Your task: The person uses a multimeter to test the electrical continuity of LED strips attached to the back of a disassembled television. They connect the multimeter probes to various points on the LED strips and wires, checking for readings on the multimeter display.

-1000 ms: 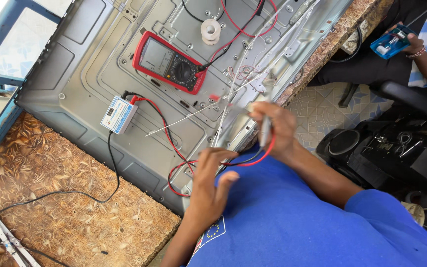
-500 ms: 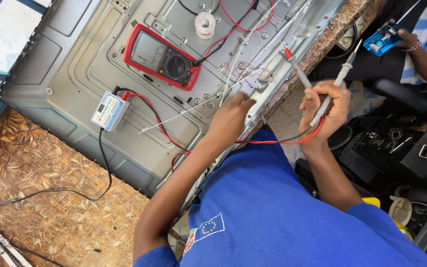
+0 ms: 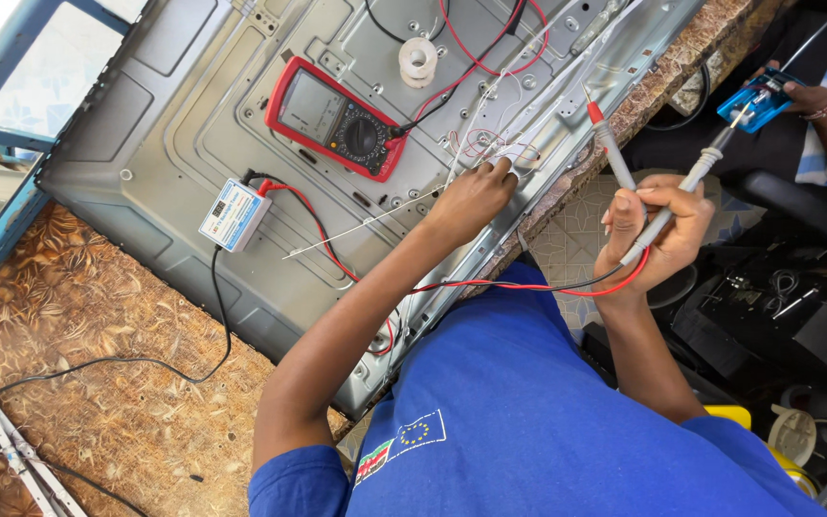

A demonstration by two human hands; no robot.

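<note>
1. Grey test probes (image 3: 667, 206), with red and black leads, sit in the closed right hand (image 3: 658, 239), right of the metal panel (image 3: 174, 144).
2. Left hand (image 3: 471, 196) presses its fingertips on a white strip (image 3: 514, 153), holding nothing.
3. Better keep both tips apart; the red multimeter (image 3: 337, 117) lies farther left.

One red multimeter (image 3: 340, 117), two probes (image 3: 667, 206), one white tester box (image 3: 234, 214), one tape roll (image 3: 418, 59).

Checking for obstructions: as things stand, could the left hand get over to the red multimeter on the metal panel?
Probably yes. The left hand rests on the panel, with only loose wires between it and the multimeter.
</note>
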